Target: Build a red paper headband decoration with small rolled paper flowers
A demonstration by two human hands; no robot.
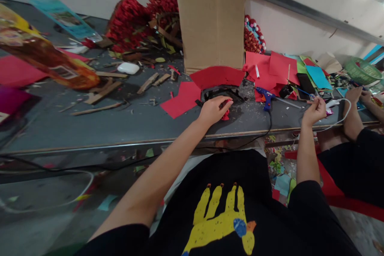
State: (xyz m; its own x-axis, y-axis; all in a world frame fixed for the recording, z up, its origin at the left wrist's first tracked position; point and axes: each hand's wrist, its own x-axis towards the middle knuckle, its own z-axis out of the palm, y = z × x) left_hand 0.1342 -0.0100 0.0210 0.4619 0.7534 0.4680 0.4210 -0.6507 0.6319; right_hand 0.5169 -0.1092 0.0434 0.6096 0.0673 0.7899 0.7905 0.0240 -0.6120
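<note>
My left hand is closed in a pinch at the table's front part, on a small red piece. Just below those fingers lies a crumpled red bit. Beyond the hand are a black curved strip and a curved red paper band against the cardboard. My right hand is raised near the table's edge at the right, fingers pinched together; what they hold, if anything, is too small to name. A blue glue gun rests between my hands.
A tall cardboard piece stands at the back. Bottles and wood scraps are at left. Red papers, a black phone and a green basket lie at right. Another person's hands are at far right.
</note>
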